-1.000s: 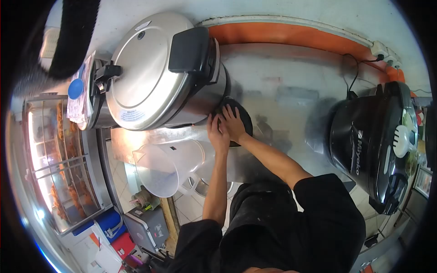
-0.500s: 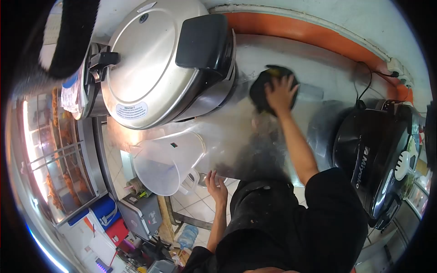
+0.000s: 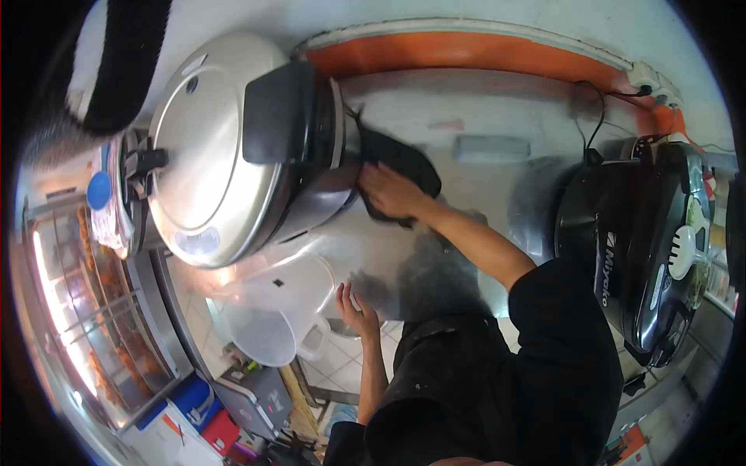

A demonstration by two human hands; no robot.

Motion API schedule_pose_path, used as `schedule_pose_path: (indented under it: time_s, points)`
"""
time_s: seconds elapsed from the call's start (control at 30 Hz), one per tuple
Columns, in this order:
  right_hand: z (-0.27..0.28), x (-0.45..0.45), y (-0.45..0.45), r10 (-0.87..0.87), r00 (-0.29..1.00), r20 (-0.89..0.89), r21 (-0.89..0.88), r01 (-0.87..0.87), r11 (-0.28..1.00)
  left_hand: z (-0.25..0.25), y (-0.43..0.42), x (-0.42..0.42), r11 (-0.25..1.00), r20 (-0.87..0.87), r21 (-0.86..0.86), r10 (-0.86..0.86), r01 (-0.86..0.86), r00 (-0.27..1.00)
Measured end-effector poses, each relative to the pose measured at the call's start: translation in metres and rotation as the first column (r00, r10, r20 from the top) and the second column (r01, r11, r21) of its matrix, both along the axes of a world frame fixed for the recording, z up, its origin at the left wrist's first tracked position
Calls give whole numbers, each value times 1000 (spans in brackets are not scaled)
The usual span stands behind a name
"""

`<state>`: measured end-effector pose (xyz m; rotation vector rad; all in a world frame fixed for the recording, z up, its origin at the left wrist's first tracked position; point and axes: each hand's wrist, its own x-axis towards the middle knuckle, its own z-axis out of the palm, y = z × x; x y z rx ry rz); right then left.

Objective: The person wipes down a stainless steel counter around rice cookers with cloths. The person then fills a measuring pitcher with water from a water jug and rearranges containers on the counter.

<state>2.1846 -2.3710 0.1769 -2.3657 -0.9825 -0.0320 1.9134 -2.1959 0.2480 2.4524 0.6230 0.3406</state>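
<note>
A dark cloth (image 3: 404, 167) lies on the metal table (image 3: 482, 109), right beside the large rice cooker (image 3: 206, 163). My right hand (image 3: 390, 192) presses on the cloth near the cooker's base; its fingertips are partly lost against the cooker's dark side. Above the table's near edge, my left hand (image 3: 358, 312) is raised with its fingers apart and holds nothing. Just left of it, a translucent plastic pitcher (image 3: 268, 330) lies tilted, its wide mouth facing down and left.
A black Miyako cooker (image 3: 614, 233) carries a white slotted spoon (image 3: 683, 252) at the right. Cables (image 3: 600, 116) run to sockets on the back wall. Papers hang at the left, near a lit glass display case (image 3: 101, 311). A grey case (image 3: 252, 400) stands below the pitcher.
My right hand has swept the cloth from the middle of the table left to the large cooker. My left hand, first beside the right one, has come back to the near edge. The view has shifted.
</note>
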Motion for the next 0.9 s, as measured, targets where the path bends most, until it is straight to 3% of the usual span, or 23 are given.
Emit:
schedule_pose_path:
  time_s: [0.03,0.1,0.17,0.23,0.27,0.33,0.4,0.5,0.53,0.6,0.63,0.73,0.77,0.8,0.87,0.9]
  points:
    - [0,-4,-9,107,994,-39,56,-105,993,-13,1,11,1000,24,25,-10,9,1000]
    - [32,14,-67,-160,986,46,-28,161,987,-40,4,17,998,59,-45,-42,45,997]
    - [42,49,-120,-575,811,105,-346,572,744,-50,5,15,997,63,-19,-76,77,995]
    - [17,80,-117,-696,699,160,-282,709,647,-58,-4,20,989,59,92,-125,119,990]
    - [6,87,-113,-748,637,186,-251,767,591,-59,-6,20,992,40,63,-109,106,993]
    - [9,84,-46,-685,723,92,-267,680,683,-58,-6,22,991,2,75,-108,107,994]
    - [-15,76,11,-480,874,70,-104,485,868,-58,-7,20,989,-29,104,-102,105,994]
    - [-6,81,-57,-527,849,-23,-140,520,843,-61,-3,19,989,-34,102,-109,112,993]
    - [14,82,-107,-706,708,20,-203,695,690,-62,-5,21,987,-33,110,-114,117,993]
    - [-5,92,-221,-889,435,141,-248,885,393,-57,-8,21,985,-41,129,-108,112,993]
    - [-14,97,-268,-897,376,234,-351,893,282,-55,-5,19,983,-61,139,-114,122,992]
    - [-32,127,-274,-953,138,270,-284,957,58,-53,-5,17,979,-94,163,-107,121,990]
    - [-37,134,-228,-962,96,255,-186,981,48,-53,-6,18,979,-96,163,-107,121,990]
    - [-25,131,-169,-942,222,252,-148,971,190,-56,-8,22,978,-93,163,-116,130,989]
    - [-7,123,-56,-837,526,151,-314,828,464,-62,-5,23,974,-93,183,-118,133,989]
    - [-23,123,-10,-750,636,180,-266,766,586,-62,-4,18,971,-97,195,-118,135,988]
